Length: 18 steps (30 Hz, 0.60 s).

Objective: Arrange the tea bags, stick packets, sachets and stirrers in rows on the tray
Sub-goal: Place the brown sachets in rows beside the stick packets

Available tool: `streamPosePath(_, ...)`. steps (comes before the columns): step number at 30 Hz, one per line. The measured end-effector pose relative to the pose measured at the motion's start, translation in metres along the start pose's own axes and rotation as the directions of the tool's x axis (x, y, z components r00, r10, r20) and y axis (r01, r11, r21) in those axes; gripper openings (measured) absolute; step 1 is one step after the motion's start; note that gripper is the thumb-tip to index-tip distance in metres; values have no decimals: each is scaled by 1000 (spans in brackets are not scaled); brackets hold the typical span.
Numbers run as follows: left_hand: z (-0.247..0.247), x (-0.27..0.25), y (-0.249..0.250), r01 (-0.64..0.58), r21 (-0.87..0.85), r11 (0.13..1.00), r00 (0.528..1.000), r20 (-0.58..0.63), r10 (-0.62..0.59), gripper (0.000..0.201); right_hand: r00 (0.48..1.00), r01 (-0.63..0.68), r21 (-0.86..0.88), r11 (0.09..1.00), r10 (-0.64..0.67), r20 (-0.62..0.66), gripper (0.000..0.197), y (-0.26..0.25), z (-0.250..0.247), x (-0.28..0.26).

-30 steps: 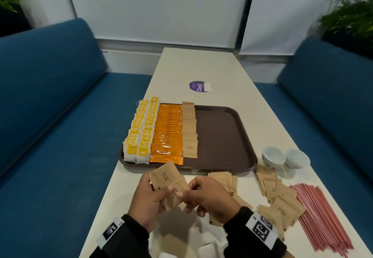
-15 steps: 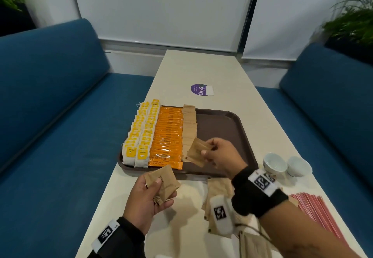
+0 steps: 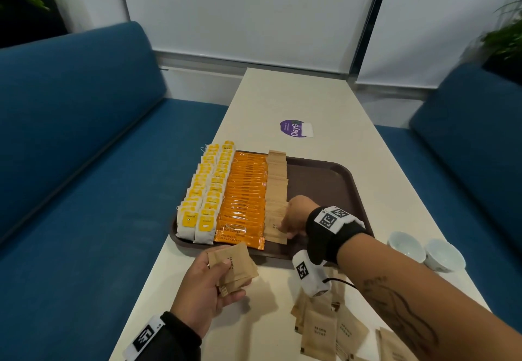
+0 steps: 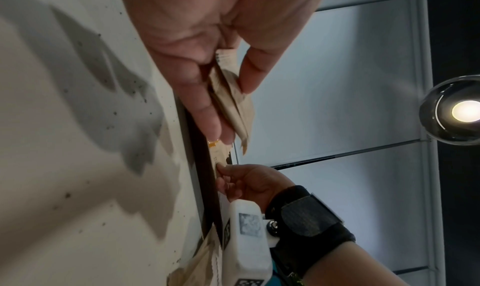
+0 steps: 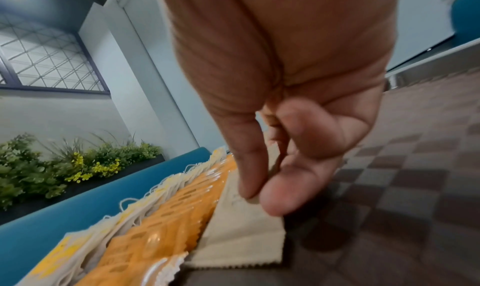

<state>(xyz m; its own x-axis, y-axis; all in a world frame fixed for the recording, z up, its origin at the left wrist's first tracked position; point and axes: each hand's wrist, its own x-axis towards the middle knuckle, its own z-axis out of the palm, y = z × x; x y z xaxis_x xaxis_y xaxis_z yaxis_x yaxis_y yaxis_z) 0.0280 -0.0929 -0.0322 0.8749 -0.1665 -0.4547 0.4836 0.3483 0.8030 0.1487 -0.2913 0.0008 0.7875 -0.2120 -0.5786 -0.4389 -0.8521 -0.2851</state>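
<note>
The brown tray (image 3: pixel 319 188) holds rows of yellow tea bags (image 3: pixel 203 199), orange stick packets (image 3: pixel 247 199) and brown sugar sachets (image 3: pixel 276 188). My right hand (image 3: pixel 286 229) reaches over the tray's near edge and pinches the nearest sachet (image 3: pixel 273 233) of that row, which lies flat on the tray. The right wrist view shows thumb and forefinger (image 5: pixel 253 179) on this sachet (image 5: pixel 241 237). My left hand (image 3: pixel 217 278) hovers in front of the tray and holds a small stack of sachets (image 3: pixel 234 266) between thumb and fingers, edge-on in the left wrist view (image 4: pixel 233 103).
Loose brown sachets (image 3: pixel 319 329) lie on the table under my right forearm. Two white cups (image 3: pixel 406 246) stand right of the tray. A purple sticker (image 3: pixel 293 128) lies beyond it. The tray's right half is bare. Blue benches flank the table.
My right hand took one sachet from the left hand's stack, carried it over the tray and set it down at the near end of the sachet row. The left hand stayed in place.
</note>
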Motion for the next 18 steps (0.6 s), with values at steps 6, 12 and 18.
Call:
streamPosePath(6, -2, 7, 0, 31, 21, 999, 1000, -5, -31, 25, 995, -46, 59, 997, 41, 88, 12, -5, 0, 8)
streamPosePath(12, 3, 10, 0, 24, 6, 1000, 1000, 7, -24, 30, 999, 44, 170, 984, -44, 0, 22, 2, -2, 3)
streamPosePath(18, 2, 8, 1, -35, 12, 999, 999, 23, 35, 38, 963, 267, 433, 861, -221, -155, 24, 15, -5, -44)
